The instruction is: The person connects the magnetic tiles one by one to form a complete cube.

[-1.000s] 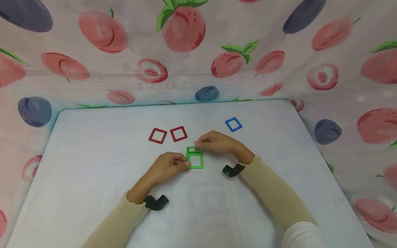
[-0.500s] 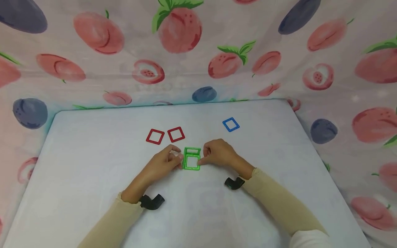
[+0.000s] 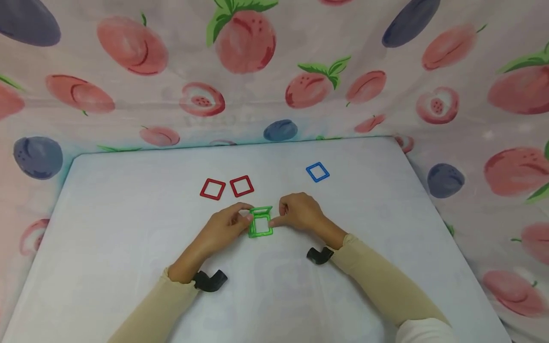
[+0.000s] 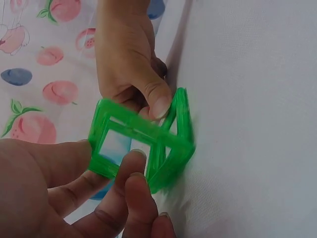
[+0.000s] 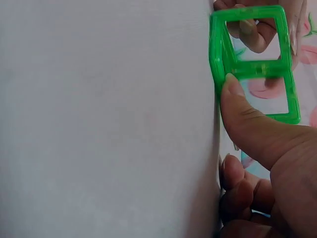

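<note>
Several green square magnetic tiles (image 3: pixel 261 234) stand joined in the middle of the white table, one flat and others raised at its left and back sides. My left hand (image 3: pixel 225 226) pinches the raised left tile; in the left wrist view its thumb and fingers lie at that tile's edge (image 4: pixel 124 119). From the right, my right hand (image 3: pixel 302 212) touches the flat tile's edge with its outstretched thumb (image 5: pixel 237 101). The other right fingers are curled below the thumb, apart from the tiles. In the right wrist view the green frames (image 5: pixel 287 39) partly cover the left fingers.
Two red square tiles (image 3: pixel 216 181) (image 3: pixel 245 194) lie flat behind the green ones. Farther back on the right is a blue square tile (image 3: pixel 323 178). Fruit-printed cloth (image 3: pixel 188 128) rises behind the white table (image 3: pixel 128 200) and along its sides.
My right hand has left the back tile and come down to the flat tile's right edge. My left hand let go briefly, then pinched the left tile. The back tile now leans askew.
</note>
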`<state>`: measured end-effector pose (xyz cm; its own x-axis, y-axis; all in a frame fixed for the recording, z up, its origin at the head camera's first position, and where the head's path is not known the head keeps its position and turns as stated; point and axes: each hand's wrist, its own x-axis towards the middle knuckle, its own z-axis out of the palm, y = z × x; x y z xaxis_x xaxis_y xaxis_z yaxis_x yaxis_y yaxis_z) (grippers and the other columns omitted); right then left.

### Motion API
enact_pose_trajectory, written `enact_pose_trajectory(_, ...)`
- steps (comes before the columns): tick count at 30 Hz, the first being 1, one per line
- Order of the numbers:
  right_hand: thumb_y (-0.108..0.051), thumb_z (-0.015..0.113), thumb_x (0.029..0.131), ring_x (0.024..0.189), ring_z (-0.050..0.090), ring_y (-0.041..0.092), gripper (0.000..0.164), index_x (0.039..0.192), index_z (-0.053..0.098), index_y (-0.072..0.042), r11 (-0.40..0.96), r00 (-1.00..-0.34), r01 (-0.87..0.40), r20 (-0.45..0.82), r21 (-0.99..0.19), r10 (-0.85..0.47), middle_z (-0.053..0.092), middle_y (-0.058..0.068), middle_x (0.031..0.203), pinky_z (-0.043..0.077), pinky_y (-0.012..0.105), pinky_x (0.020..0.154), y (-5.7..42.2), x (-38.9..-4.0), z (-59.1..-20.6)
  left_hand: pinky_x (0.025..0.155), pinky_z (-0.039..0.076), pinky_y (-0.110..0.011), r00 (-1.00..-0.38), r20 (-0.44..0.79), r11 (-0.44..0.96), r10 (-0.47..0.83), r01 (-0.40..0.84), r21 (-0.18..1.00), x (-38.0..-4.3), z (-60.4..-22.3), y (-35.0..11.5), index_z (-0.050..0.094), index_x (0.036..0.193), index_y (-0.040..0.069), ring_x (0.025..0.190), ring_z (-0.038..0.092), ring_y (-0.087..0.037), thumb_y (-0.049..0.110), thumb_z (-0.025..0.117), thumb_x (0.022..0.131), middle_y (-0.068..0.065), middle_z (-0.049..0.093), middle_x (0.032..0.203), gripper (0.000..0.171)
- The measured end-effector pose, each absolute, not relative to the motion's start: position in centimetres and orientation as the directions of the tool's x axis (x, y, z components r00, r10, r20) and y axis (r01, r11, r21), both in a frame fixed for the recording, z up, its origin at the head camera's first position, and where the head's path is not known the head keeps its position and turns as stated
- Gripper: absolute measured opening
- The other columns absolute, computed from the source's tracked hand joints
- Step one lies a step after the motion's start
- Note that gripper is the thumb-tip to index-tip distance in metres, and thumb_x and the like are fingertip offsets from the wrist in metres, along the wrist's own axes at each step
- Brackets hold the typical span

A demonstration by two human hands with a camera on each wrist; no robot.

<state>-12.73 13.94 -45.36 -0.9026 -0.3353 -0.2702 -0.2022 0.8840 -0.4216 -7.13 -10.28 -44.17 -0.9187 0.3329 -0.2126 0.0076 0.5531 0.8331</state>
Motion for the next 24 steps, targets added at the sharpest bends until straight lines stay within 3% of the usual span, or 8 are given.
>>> enact_pose_trajectory(4,-0.06,0.086,0.072,0.069,0.056,0.016,0.047,0.069,0.063,-0.019,0.894,-0.905,-0.193,-0.278,-0.405,-0.322,0.057,-0.003,0.066,0.039,0.03,0.057,13.6,-12.9,-45.3,0.071,0.044,-0.032,-0.922,-0.227,0.553,0.313,-0.018,0.833,-7.2,-44.1,-10.2,0.065,0.121,0.017,0.076,0.057,-0.017,0.032,0.06,0.104,-0.004,0.068,0.084,0.024)
enact_pose_trajectory(10,-0.062,0.084,0.074,0.069,0.057,0.016,0.047,0.066,0.064,-0.02,0.904,-0.898,-0.169,-0.317,-0.393,-0.306,0.059,-0.003,0.065,0.039,0.029,0.056,13.5,-13.3,-45.1,0.07,0.043,-0.032,-0.918,-0.277,0.542,0.284,-0.084,0.836,-7.1,-44.0,-10.2,0.066,0.112,0.015,0.076,0.057,-0.018,0.029,0.059,0.104,-0.005,0.071,0.084,0.018)
enact_pose_trajectory(21,-0.062,0.082,0.077,0.07,0.058,0.017,0.045,0.069,0.066,-0.02,0.904,-0.914,-0.116,-0.311,-0.412,-0.259,0.061,-0.002,0.066,0.04,0.03,0.057,13.4,-13.6,-44.8,0.074,0.046,-0.032,-0.911,-0.306,0.52,0.275,-0.127,0.845,-7.3,-43.8,-10.5,0.067,0.111,0.011,0.081,0.061,-0.019,0.026,0.057,0.104,-0.005,0.074,0.087,0.02)
enact_pose_trajectory(24,-0.06,0.08,0.08,0.073,0.058,0.016,0.043,0.072,0.068,-0.02,0.871,-0.898,-0.107,-0.329,-0.48,-0.291,0.061,-0.002,0.069,0.042,0.03,0.06,14.1,-13.9,-44.7,0.074,0.045,-0.032,-0.912,-0.304,0.52,0.275,-0.125,0.845,-7.2,-43.9,-10.5,0.067,0.111,0.011,0.08,0.06,-0.018,0.026,0.057,0.104,-0.005,0.073,0.086,0.02)
